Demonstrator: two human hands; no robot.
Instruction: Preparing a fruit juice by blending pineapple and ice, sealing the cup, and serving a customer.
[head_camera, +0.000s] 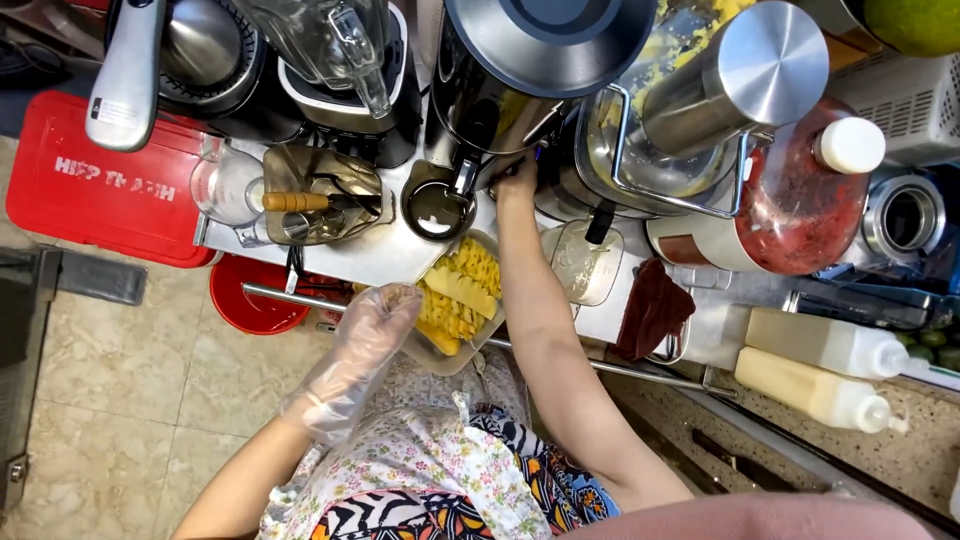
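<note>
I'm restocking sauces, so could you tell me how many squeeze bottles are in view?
2. Both lie on their sides at the right of the counter: the upper squeeze bottle and, just below it, the lower squeeze bottle. Others may be hidden behind the appliances.

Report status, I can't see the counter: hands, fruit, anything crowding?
Left hand, gloved, on pineapple tub. Right hand bare, at juicer base. Small cup under spout; utensil tray alongside.

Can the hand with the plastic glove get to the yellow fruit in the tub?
Probably yes. The gloved left hand is already at the near edge of the clear tub of yellow fruit pieces, and nothing lies between them.
</note>
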